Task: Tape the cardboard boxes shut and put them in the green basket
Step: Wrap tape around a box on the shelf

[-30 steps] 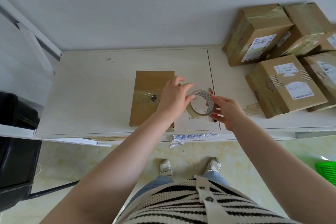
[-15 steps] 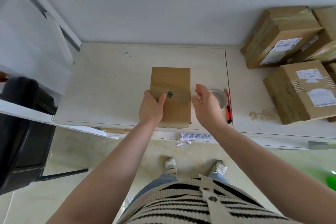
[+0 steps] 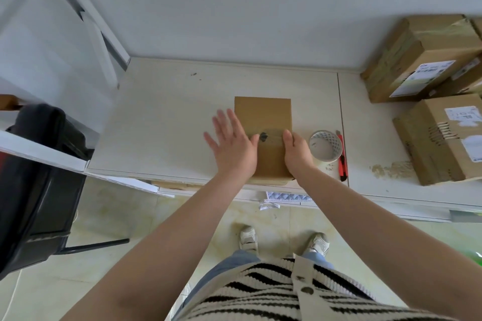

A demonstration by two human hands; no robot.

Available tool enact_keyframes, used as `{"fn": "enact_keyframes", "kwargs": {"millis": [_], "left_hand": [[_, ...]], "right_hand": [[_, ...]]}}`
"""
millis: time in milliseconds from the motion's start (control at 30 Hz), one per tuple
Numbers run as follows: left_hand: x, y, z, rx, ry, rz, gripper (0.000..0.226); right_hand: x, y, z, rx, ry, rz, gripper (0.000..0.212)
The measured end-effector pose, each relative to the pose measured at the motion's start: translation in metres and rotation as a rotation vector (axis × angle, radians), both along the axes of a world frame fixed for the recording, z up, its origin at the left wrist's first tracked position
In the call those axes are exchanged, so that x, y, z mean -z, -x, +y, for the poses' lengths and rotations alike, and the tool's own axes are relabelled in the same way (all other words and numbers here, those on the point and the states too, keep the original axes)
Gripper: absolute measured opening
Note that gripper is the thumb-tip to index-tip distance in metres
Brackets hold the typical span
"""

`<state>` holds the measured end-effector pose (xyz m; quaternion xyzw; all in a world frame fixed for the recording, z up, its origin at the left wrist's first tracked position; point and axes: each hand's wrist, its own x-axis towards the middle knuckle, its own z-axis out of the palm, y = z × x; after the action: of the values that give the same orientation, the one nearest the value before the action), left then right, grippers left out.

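A cardboard box (image 3: pixel 263 122) lies flat on the desk (image 3: pixel 167 122), near its front edge. The left hand (image 3: pixel 232 146) is at the box's left side, its fingers (image 3: pixel 221 122) spread over the desk beside the box. The right hand (image 3: pixel 296 151) rests on the box's right side. Just right of that hand stands a tape roll (image 3: pixel 325 144), and a utility knife (image 3: pixel 342 155) lies just right of the roll. Further right, a stack of boxes (image 3: pixel 433 101) sits on the desk, reaching back to the wall. A chair (image 3: pixel 34 177) stands left of the desk, on the floor.
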<state>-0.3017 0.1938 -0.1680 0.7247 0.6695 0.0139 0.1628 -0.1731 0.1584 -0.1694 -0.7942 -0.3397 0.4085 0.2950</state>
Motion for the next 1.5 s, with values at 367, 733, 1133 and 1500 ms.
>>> {"fn": "enact_keyframes", "kwargs": {"millis": [367, 733, 1133, 1500], "left_hand": [[0.005, -0.012, 0.032, 0.106, 0.023, -0.031, 0.083], [-0.03, 0.004, 0.035, -0.407, 0.863, -1.156, 0.095], [-0.017, 0.018, 0.036, -0.437, 0.785, -1.178, 0.049], [-0.008, 0.063, 0.024, -0.345, 1.021, -1.717, 0.056]], "right_hand": [[-0.009, -0.002, -0.002, 0.097, -0.035, 0.314, 0.05], [-0.033, -0.019, 0.013, -0.035, -0.15, 0.204, 0.051], [-0.028, 0.008, 0.005, -0.064, -0.039, 0.376, 0.04], [-0.057, -0.021, -0.004, 0.076, 0.106, 0.828, 0.073]]}}
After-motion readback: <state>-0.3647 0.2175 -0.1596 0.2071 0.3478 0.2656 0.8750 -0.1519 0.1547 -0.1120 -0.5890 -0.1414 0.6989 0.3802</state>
